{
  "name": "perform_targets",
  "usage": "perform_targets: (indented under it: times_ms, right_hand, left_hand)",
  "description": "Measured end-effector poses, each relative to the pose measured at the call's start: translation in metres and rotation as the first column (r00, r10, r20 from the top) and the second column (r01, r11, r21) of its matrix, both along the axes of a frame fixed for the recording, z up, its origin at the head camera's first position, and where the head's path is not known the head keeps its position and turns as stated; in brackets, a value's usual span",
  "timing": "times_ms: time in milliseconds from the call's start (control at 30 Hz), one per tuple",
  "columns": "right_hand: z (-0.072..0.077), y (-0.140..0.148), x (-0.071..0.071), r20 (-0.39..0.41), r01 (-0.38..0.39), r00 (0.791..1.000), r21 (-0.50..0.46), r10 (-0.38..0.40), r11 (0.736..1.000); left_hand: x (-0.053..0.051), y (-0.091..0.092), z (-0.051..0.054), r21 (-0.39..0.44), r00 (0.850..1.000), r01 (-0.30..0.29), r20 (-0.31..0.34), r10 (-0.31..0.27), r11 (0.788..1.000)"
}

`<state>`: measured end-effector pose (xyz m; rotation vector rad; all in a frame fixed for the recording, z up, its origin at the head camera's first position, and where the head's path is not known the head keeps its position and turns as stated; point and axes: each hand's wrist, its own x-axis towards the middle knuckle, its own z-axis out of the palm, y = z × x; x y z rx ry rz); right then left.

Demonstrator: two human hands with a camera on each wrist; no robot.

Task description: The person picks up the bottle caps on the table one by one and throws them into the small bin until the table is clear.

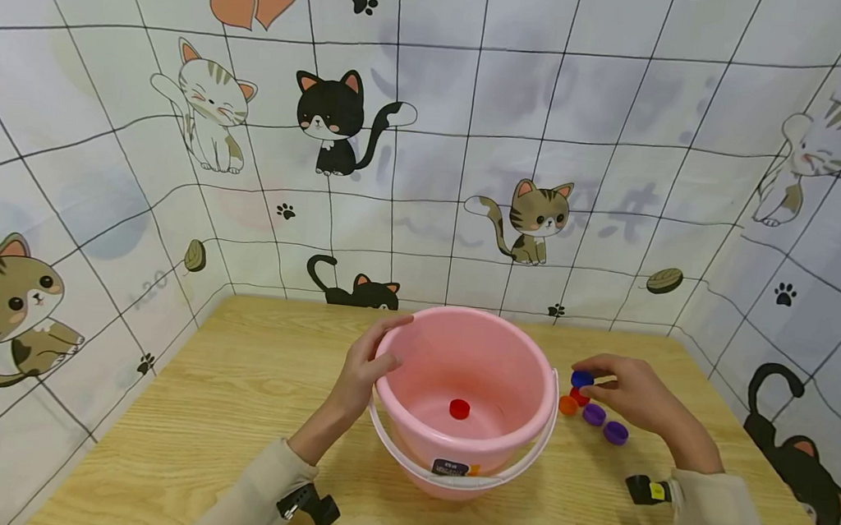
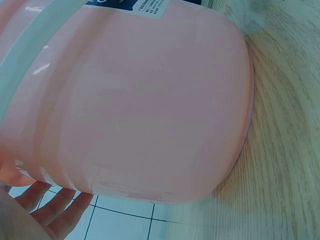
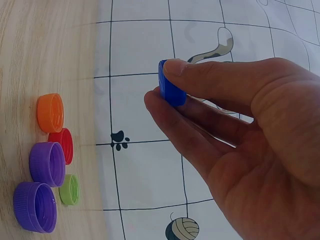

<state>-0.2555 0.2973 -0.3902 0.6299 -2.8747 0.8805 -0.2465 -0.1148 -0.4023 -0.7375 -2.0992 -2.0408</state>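
Observation:
A pink bucket (image 1: 470, 332) stands upright on the wooden table, its pale handle (image 1: 462, 482) hanging down at the front. Inside, on the bottom, lies a red bottle cap (image 1: 459, 409). My left hand (image 1: 368, 365) grips the bucket's left rim, thumb over the inner side; in the left wrist view its fingers (image 2: 55, 205) lie against the outer wall. To the right of the bucket, my right hand (image 1: 629, 386) pinches a blue bottle cap (image 3: 172, 87) between thumb and fingers, raised above the table.
Below the right hand lie an orange cap (image 3: 50, 113), a red cap (image 3: 62, 145), two purple caps (image 3: 47, 164) and a green cap (image 3: 69, 189). A cat-patterned sheet (image 1: 429, 156) walls in the back and sides of the table (image 1: 245, 413).

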Motion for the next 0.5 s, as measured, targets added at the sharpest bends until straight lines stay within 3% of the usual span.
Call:
perform_targets:
  times_ms: [500]
  right_hand:
    - [0.0057,-0.005,0.0034,-0.018,-0.008,1.0,0.008,0.008,1.0]
  left_hand:
    - [-0.0016,-0.0003,-0.0019,0.005,1.0,0.008,-0.002,-0.008,1.0]
